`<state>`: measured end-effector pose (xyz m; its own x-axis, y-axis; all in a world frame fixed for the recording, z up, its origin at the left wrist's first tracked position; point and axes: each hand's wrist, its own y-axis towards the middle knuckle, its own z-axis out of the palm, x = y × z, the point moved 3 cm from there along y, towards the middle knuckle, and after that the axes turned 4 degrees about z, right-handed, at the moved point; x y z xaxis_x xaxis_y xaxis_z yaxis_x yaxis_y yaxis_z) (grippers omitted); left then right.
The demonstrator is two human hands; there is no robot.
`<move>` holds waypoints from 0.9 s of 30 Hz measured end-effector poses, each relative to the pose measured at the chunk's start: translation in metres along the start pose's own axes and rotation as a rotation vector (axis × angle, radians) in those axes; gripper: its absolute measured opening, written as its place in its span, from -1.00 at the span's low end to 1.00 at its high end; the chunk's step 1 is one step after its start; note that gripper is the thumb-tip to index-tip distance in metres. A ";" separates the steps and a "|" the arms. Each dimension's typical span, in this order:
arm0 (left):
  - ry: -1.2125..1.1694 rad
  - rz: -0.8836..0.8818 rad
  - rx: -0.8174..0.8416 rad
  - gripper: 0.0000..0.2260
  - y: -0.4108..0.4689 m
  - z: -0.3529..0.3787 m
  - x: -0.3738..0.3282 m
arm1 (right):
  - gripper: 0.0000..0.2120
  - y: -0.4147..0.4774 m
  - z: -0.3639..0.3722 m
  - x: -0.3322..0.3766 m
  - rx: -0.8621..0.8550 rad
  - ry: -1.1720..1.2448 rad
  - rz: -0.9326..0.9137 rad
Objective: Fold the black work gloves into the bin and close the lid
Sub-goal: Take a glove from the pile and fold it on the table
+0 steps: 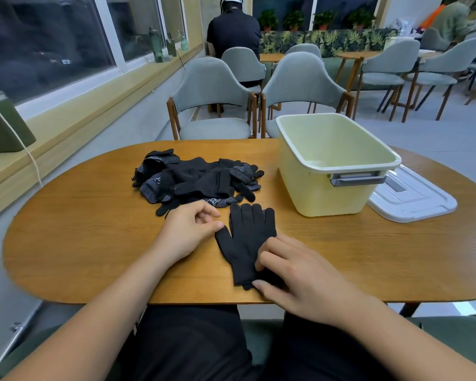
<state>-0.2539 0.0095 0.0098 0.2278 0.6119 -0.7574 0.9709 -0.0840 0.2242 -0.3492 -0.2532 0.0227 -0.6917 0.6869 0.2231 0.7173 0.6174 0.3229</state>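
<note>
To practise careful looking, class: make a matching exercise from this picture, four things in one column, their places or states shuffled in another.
1 bin
2 lid
3 glove pile
4 single glove

A heaped left of the bin
B spread out under the right hand
C open, lid off
D lying flat, right of the bin

Pairs: 1-C, 2-D, 3-A, 4-B

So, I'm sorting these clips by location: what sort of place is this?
Probably a café or canteen: wooden tables with matching grey chairs, a leaf-print bench with potted plants behind it, and another person seated nearby.
</note>
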 end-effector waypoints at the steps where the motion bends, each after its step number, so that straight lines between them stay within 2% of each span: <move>1: 0.014 -0.001 -0.013 -0.90 0.004 -0.001 -0.002 | -0.78 -0.001 0.000 -0.001 0.009 0.012 0.000; 5: 0.128 0.014 0.006 -0.98 0.023 0.003 -0.017 | -0.81 -0.006 0.001 -0.002 0.017 0.030 0.007; 9: 0.221 0.016 0.046 -0.96 0.040 0.014 -0.029 | -0.82 -0.010 0.003 -0.003 -0.011 0.050 0.019; 19: 0.155 -0.082 0.093 -0.92 0.054 0.011 -0.030 | -0.80 -0.011 0.004 -0.002 -0.018 0.049 0.025; 27: 0.295 -0.093 0.204 -0.92 0.059 0.012 -0.037 | -0.81 -0.011 0.004 -0.001 -0.029 0.057 0.027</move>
<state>-0.2040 -0.0276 0.0438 0.1358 0.8221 -0.5529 0.9879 -0.1543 0.0132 -0.3558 -0.2589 0.0153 -0.6762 0.6798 0.2838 0.7337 0.5871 0.3420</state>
